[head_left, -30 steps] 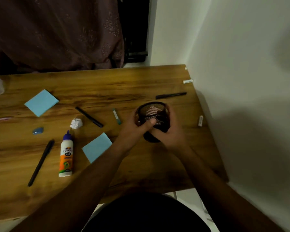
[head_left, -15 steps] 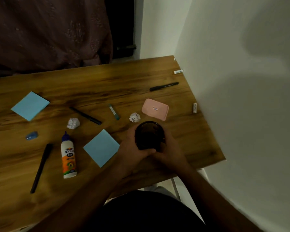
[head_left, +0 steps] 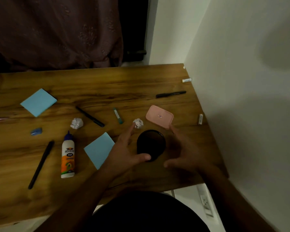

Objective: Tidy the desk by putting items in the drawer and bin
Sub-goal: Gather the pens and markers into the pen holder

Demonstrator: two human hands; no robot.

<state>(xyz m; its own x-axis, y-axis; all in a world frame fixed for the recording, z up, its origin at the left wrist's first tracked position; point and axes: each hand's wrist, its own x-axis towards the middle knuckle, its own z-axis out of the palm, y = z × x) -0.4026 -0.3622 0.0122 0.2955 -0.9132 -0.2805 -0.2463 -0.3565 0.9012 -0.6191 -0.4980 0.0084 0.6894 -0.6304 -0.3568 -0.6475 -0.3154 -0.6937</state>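
Black mesh cup (head_left: 151, 144) stood upright on the wooden desk (head_left: 107, 87) between both hands. Left hand (head_left: 126, 148) at its 9 o'clock, fingers spread, thumb touching the near rim. Right hand (head_left: 186, 151) at 3 o'clock, fingers loose, gripping nothing.

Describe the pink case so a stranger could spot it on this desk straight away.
Start at the wooden desk's right edge by the white wall. Just beyond the round black mesh cup between the hands lies a flat pink rounded-rectangle case. It is the only pink slab there, with a small crumpled white paper ball to its left.
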